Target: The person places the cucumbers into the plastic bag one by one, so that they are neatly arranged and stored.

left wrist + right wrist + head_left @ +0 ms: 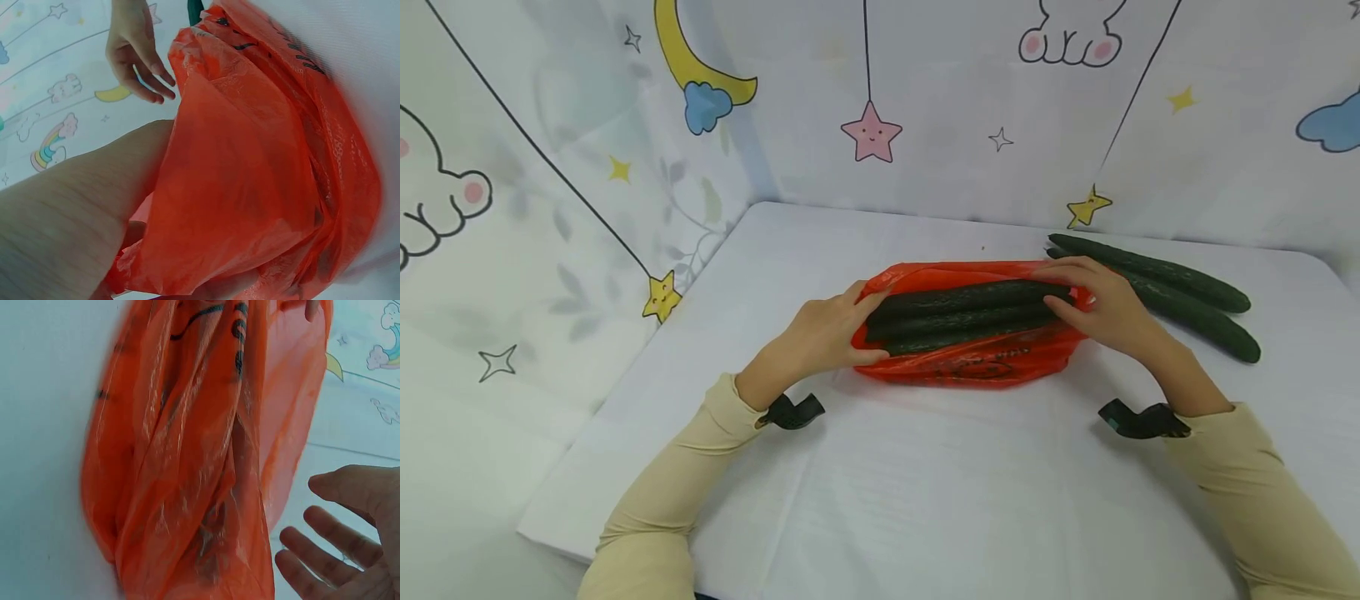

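Note:
A red plastic bag (992, 367) lies across the white table, its opening facing up. Long dark green cucumbers (962, 312) lie side by side inside it. At the bag's left end, my left hand (823, 333) holds the rim, fingers at the upper edge and thumb at the lower. In the left wrist view, red plastic (231, 181) covers most of that hand. My right hand (1101, 300) is over the bag's right end, its thumb above the cucumbers. The right wrist view shows the right hand's fingers (337, 534) spread beside the plastic, gripping nothing.
Two more cucumbers (1187, 304) lie on the table behind and right of the bag, close to my right hand. The white tabletop (925, 492) extends in front. A wall cloth (955, 167) with printed stars and clouds hangs behind the table.

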`<action>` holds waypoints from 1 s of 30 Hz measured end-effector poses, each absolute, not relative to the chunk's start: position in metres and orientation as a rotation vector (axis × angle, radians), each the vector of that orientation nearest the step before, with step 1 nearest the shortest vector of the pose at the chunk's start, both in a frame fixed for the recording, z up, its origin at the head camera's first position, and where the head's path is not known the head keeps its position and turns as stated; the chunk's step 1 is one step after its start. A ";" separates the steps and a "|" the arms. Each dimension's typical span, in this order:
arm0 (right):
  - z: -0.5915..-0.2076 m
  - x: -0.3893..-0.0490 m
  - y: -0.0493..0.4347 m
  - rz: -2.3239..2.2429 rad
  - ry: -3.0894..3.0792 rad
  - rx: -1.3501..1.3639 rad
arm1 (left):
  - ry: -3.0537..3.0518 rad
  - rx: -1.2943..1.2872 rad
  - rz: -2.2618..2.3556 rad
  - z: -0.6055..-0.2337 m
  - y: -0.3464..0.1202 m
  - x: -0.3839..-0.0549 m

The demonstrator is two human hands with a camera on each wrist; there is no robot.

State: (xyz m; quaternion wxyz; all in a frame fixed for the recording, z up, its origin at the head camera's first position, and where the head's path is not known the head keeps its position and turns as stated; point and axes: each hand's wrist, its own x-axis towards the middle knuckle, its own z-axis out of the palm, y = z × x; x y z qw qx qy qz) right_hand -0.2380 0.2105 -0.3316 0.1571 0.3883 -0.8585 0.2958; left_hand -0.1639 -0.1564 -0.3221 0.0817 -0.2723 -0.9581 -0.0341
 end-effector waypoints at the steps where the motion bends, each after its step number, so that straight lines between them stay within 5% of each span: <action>1: -0.331 -0.238 0.213 0.837 -2.465 1.095 | -2.863 -0.813 -0.098 -0.322 -0.156 -0.164; 30: -0.339 -0.253 0.288 0.941 -2.503 0.694 | -2.842 -0.827 -0.088 -0.321 -0.155 -0.162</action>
